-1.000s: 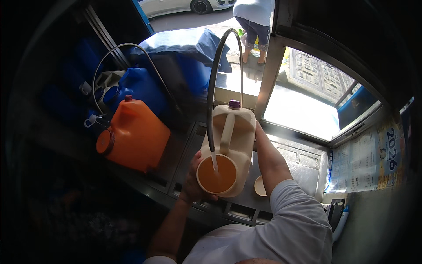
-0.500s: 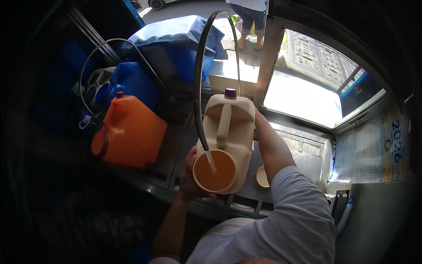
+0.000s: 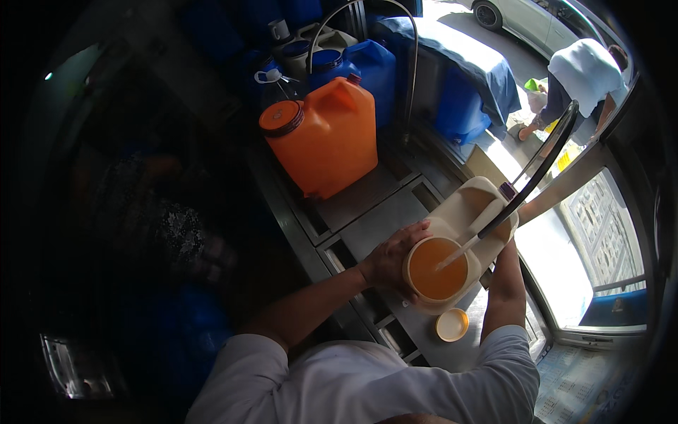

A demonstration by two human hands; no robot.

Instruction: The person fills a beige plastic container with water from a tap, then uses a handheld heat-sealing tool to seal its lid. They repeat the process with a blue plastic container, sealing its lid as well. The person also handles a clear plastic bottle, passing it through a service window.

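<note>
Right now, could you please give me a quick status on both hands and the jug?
Left hand grips cream plastic jug at its wide mouth. Right hand hidden behind jug. Black hose feeding the mouth. Round cap lies beside.

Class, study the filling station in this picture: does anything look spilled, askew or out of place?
Little stands out. The cream jug is open under the hose, steadied by the left hand; its loose cap lies on the metal counter. No spill shows.

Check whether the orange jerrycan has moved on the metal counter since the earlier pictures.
Cannot tell. The orange jerrycan lies elsewhere in the picture, but the blue containers behind it shifted with it, so the head camera turned; it stands beside them as before.
</note>
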